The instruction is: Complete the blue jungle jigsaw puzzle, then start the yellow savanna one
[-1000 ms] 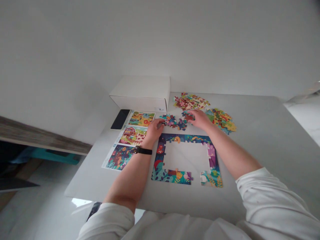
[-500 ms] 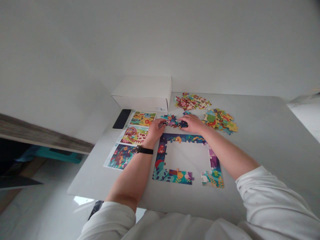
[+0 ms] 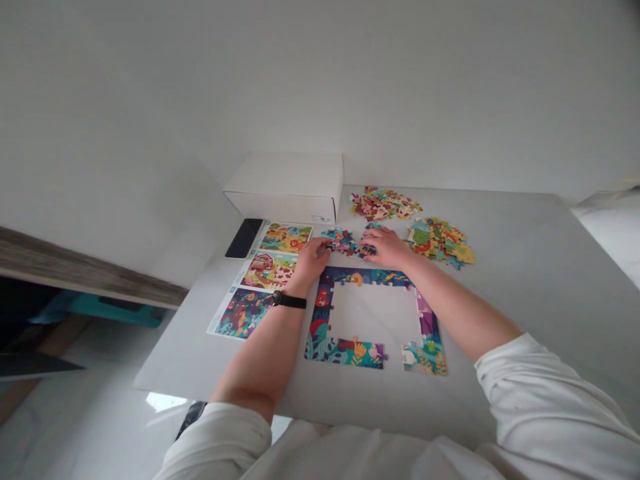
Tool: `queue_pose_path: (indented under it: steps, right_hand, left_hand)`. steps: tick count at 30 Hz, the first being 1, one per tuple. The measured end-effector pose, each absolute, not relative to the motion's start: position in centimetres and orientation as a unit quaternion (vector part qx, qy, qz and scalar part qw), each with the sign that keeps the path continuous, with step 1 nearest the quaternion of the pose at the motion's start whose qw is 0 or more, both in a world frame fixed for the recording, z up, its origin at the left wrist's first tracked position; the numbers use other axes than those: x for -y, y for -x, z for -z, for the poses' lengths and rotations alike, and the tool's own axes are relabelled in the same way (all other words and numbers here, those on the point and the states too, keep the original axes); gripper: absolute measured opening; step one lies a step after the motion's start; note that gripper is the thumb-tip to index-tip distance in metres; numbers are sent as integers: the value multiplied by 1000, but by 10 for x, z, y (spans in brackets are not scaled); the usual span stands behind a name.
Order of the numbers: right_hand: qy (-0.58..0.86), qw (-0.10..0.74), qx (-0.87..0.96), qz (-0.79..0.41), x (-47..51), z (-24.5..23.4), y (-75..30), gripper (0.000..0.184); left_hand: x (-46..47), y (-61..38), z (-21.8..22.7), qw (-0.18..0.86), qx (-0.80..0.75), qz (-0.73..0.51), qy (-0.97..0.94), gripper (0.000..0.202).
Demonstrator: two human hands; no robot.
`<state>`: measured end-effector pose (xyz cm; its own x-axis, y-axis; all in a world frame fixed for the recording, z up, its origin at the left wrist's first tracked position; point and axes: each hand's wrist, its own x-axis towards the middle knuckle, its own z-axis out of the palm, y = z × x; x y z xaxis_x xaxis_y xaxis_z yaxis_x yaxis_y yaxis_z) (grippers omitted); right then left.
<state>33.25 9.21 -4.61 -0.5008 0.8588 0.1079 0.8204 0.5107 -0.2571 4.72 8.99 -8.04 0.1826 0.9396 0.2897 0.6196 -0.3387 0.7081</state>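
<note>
Head view: grey table (image 3: 525, 273) against pale wall (image 3: 425, 100); hands (image 3: 314, 259) (image 3: 390, 249) at puzzle pieces (image 3: 344, 241), grip unclear.

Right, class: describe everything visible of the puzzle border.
The puzzle border is a rectangular ring of card-like pieces, dark blue along the far side, purple on the right, teal leaves at the near left corner. It lies flat on the table, which shows inside it. Its near side has a gap right of centre. The right forearm hides part of its far right corner.

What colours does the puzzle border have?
The puzzle border shows mainly navy, teal and purple; see the head view.
</note>
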Motion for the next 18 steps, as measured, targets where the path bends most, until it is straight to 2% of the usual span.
queue_pose_path:
  steps: [4,9,14,18]
  right_hand:
    - [529,84,840,-80,-92,43,-334,34]
    - [534,120,832,-88,-99,39,-322,43]
    - [542,148,822,-94,-118,43,-287,43]
    - [537,144,824,-111,-136,48,-270,52]
  left_hand:
    - [-90,-47,79,204,-530,-370,-735,28]
    - [-91,-47,82,150,-531,-380,-742,34]
    - [-94,-50,92,124,-547,-312,-767,53]
    - [-97,-53,97,127,-571,-301,-753,68]
